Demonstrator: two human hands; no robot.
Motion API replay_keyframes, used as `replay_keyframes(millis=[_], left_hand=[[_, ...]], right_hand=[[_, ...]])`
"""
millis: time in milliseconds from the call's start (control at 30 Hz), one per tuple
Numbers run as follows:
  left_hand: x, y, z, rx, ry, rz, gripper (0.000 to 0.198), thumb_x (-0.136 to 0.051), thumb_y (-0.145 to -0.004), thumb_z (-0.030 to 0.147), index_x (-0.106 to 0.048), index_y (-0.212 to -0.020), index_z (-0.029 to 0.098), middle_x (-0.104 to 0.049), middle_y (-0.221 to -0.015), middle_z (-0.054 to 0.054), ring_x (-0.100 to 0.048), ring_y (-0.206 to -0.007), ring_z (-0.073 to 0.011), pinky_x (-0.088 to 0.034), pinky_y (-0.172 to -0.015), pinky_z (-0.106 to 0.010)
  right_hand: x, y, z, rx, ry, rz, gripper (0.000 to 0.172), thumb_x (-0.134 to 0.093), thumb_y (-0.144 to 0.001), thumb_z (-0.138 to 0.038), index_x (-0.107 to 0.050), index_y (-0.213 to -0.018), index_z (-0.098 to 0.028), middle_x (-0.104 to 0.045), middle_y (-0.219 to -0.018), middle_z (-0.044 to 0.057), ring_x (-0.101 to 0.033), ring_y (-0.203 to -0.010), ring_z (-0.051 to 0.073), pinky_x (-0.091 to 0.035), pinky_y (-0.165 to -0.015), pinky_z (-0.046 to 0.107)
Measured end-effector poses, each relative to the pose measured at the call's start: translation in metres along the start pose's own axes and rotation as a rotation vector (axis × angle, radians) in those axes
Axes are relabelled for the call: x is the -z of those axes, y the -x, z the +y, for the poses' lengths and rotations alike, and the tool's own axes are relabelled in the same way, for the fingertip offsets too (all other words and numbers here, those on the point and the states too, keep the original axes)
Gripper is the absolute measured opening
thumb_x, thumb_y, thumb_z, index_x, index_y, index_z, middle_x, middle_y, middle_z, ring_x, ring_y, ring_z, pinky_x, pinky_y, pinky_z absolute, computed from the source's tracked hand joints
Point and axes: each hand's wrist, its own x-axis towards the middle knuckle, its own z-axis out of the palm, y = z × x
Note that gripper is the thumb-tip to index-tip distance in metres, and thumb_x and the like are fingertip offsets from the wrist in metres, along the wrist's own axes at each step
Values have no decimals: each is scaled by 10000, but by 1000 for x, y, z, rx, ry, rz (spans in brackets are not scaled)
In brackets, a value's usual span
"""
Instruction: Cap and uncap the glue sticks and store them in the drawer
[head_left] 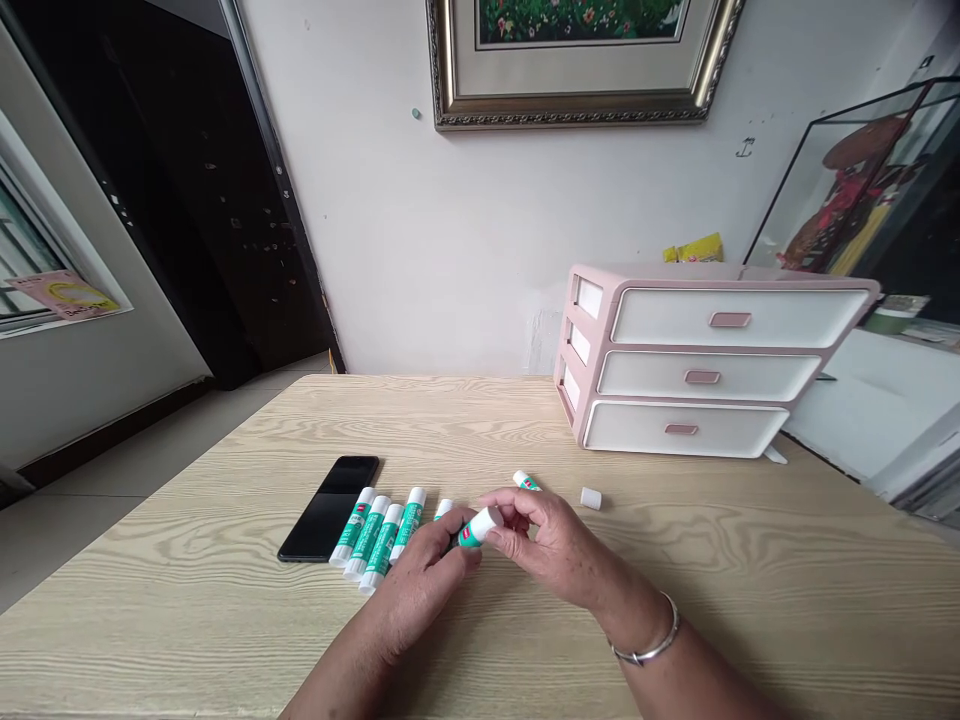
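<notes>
A green and white glue stick [474,530] is in my left hand [427,575], its white end tilted up to the right. The thumb and fingers of that hand are closed round its body. My right hand [551,545], with a bracelet on the wrist, pinches at the white end of the same glue stick. Just behind the right fingers lies another glue stick [526,481], partly hidden. Left of my hands several glue sticks [381,548] lie side by side. One more glue stick [443,508] shows only its top behind my left hand.
A loose white cap [591,498] lies to the right of my hands. A black phone [322,515] rests at the left, touching or close to the glue sticks. The pink and white drawer unit [701,375] stands at the back right of the wooden table [187,620].
</notes>
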Motion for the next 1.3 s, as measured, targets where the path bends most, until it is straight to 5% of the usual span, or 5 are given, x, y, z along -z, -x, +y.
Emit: replay_keyframes(millis=[233, 467, 633, 1067, 1300], left_hand=[[1, -1, -5, -23, 0, 35, 480, -461, -904, 630, -557, -744, 188, -458, -661, 28, -358, -600, -124, -288, -554, -254], [6, 2, -3, 47, 6, 188, 522, -430, -882, 648, -402, -572, 229, -378, -572, 28, -348, -584, -144, -288, -579, -290], [8, 3, -7, 42, 12, 201, 456, -409, -881, 563, -390, -562, 237, -362, -572, 23, -324, -580, -148, -283, -571, -296], [-9, -5, -22, 10, -715, 344, 337, -486, -957, 538, -654, -993, 249, -706, -883, -54, -643, -773, -244, -344, -637, -298], [-21, -7, -23, 15, -1111, 322, 220, -442, -985, 291, -635, -1064, 221, -732, -985, -110, -686, -818, -257, -391, -623, -298]], right_hand=[[2, 4, 13, 82, 27, 10, 368, -673, -904, -397, -673, -1226, -220, -656, -818, 7, -587, -720, 131, -515, -696, 268], [30, -1, 19, -43, -59, 623, 335, -612, -924, -481, -676, -1078, -190, -605, -691, -2, -573, -628, 147, -500, -600, 277], [36, -4, 13, -72, -9, 772, 382, -593, -909, -540, -678, -1033, -189, -548, -624, -25, -528, -566, 142, -466, -548, 272], [60, -10, 26, -478, 1020, 400, 284, -504, -915, -224, -709, -1107, -185, -735, -1080, 113, -630, -1062, 270, -417, -872, 343], [42, -6, 41, -398, 1183, 173, 215, -531, -943, -238, -693, -1084, -228, -739, -985, 91, -624, -996, 263, -351, -843, 356]])
